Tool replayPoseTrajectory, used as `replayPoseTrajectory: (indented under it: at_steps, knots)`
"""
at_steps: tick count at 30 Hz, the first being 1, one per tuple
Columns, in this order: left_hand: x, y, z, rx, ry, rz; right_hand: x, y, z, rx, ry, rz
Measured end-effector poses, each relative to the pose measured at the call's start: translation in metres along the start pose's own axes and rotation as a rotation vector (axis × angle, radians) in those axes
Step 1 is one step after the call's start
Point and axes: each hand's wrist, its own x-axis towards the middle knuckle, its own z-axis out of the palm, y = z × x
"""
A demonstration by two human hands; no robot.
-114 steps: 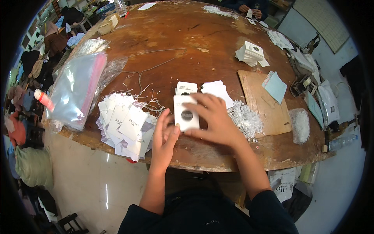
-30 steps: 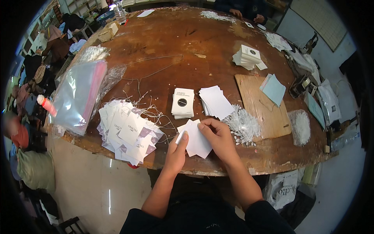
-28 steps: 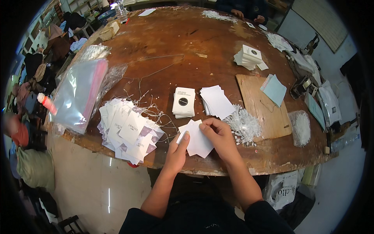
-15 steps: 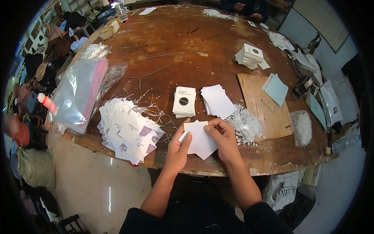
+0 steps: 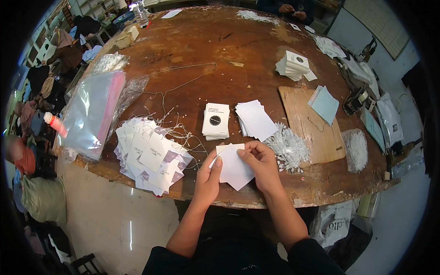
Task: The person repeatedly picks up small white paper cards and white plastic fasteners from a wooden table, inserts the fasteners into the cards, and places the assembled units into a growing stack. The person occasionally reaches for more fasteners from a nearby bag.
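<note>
Round wooden table (image 5: 220,50); left hand (image 5: 208,176), right hand (image 5: 261,162) pinch white cards (image 5: 234,168).

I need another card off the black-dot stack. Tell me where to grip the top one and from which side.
Take the top card of the black-dot stack by its near short edge, coming from your side of the table. The stack lies flat and squared, with bare wood in front of it. The plain white stack crowds its right side and strings trail along its left, so the near edge is probably the freest to lift.
</note>
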Motion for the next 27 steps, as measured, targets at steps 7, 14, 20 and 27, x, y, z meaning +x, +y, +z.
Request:
replayPoseTrajectory:
  at_steps: [7, 14, 20, 27]
  knots:
    - [-0.0007, -0.0014, 0.0002, -0.026, 0.007, 0.004, -0.0015, 0.0013, 0.0, -0.001, 0.011, 0.005]
    - [-0.0028, -0.0034, -0.0003, -0.005, 0.033, -0.009, -0.0022, 0.0005, 0.0023, 0.008, 0.037, 0.026]
    - [-0.0018, -0.0087, -0.0018, -0.023, 0.044, 0.0, -0.003, 0.0002, 0.0015, -0.014, 0.02, 0.016]
    - [-0.002, -0.0094, -0.0037, -0.001, 0.047, 0.004, -0.003, -0.0007, 0.0023, 0.003, -0.006, -0.026]
